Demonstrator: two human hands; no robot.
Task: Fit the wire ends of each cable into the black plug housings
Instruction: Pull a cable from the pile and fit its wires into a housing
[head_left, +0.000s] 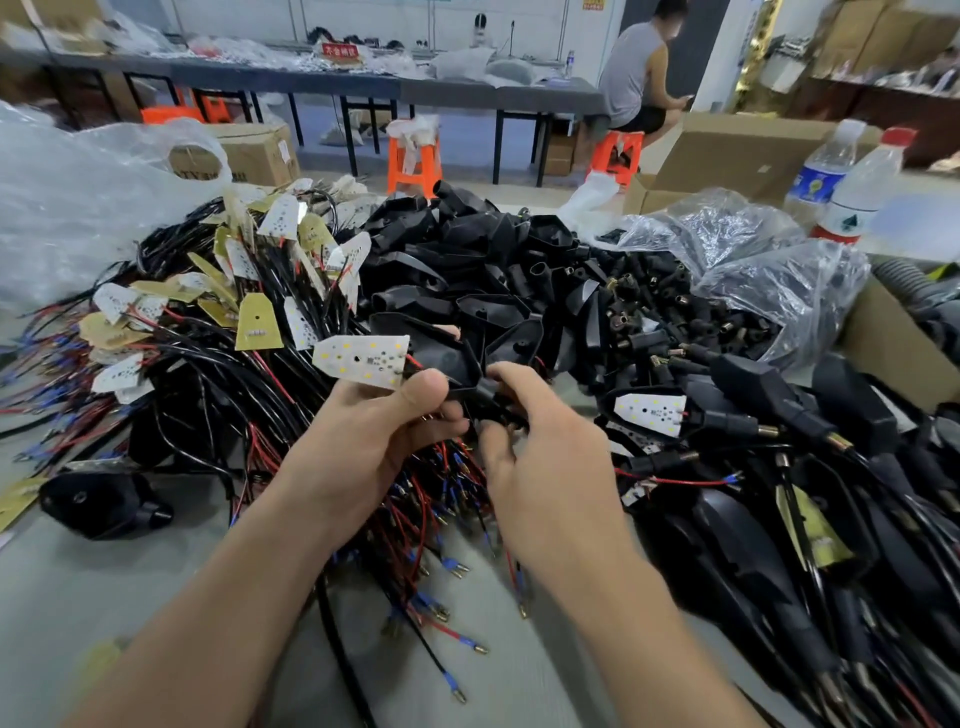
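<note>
Bare bench (130, 597) shows only in the near left corner, in front of us and under our forearms; that is the one open stretch. Everything beyond is crowded. A tangle of cables (208, 374) with red and blue wire ends spreads across the left. A heap of empty black shells (467, 249) rises in the middle. Small plugs (691, 322) spill from a clear bag beside it. Assembled pieces (779, 441) lie stacked along the right, up against a cardboard box (893, 353). A big plastic bag (67, 208) closes off the far left, and two bottles (841, 182) stand at the far right.

We hold one housing (441, 348) just above the middle of the tangle, between both hands. Our left hand (374, 431) grips it from the left, thumb curled over the near edge and a fingertip showing behind it. A white light board (361, 361) juts out to the left above that thumb, and a red wire runs from it into the housing. Our right hand (545, 457) pinches the narrow neck of the same housing from the right, fingers curled. The two hands almost touch. A loose shell (98, 504) lies alone on the bench at our near left.
</note>
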